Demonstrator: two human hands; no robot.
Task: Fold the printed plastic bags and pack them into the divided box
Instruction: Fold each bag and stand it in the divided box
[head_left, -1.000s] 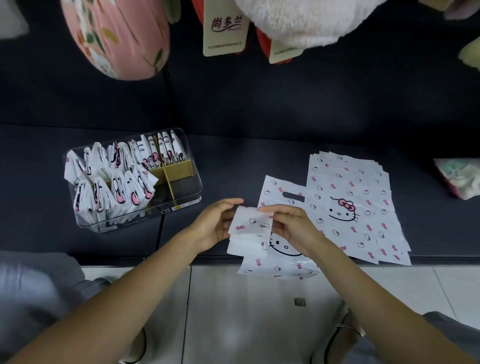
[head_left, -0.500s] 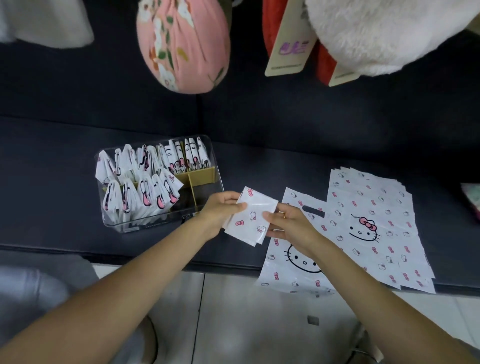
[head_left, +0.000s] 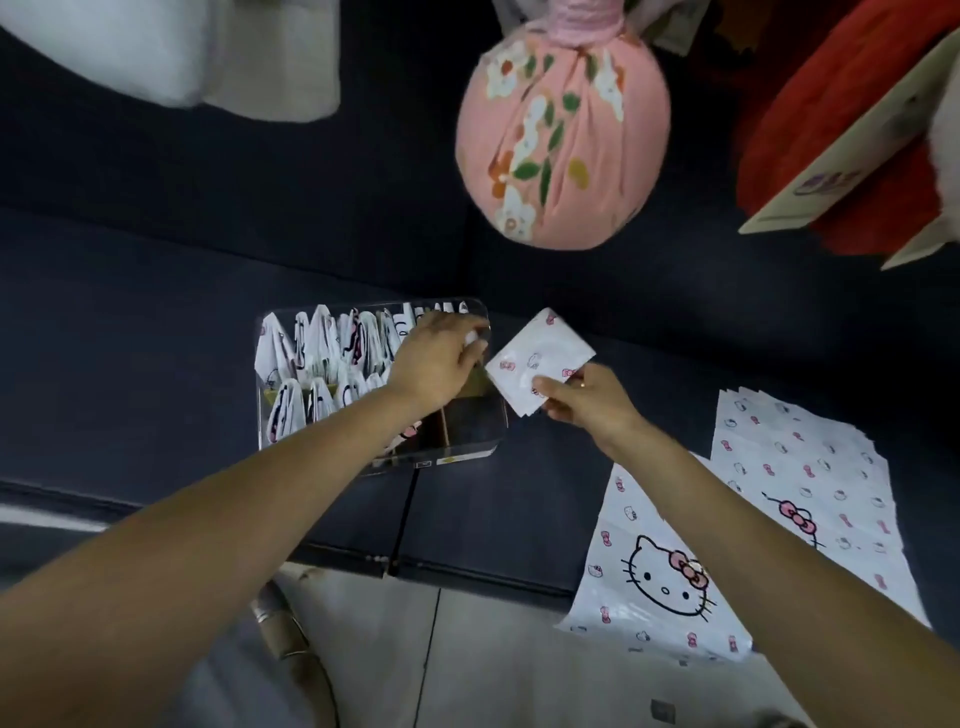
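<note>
A clear divided box (head_left: 470, 451) sits on the dark sofa seat, with several folded printed bags (head_left: 311, 353) standing in its left and back compartments. My left hand (head_left: 434, 364) reaches over the box's back right part, its fingertips down among the bags and hidden from me. My right hand (head_left: 584, 402) pinches a folded white bag with pink bows (head_left: 540, 358) just right of the box. One flat cat-print bag (head_left: 660, 571) lies at the seat's front edge, beside a stack of flat bags (head_left: 810, 467).
A pink floral cloth bundle (head_left: 561, 135) hangs above the box. Red and white plush toys with paper tags (head_left: 852, 135) hang at the top right, and a white cushion (head_left: 166, 47) is at the top left. Tiled floor (head_left: 493, 665) lies below the seat edge.
My left hand let go of the folded bag and moved onto the box. My right hand carried the folded bag up and left, close to the box. My view shifted left.
</note>
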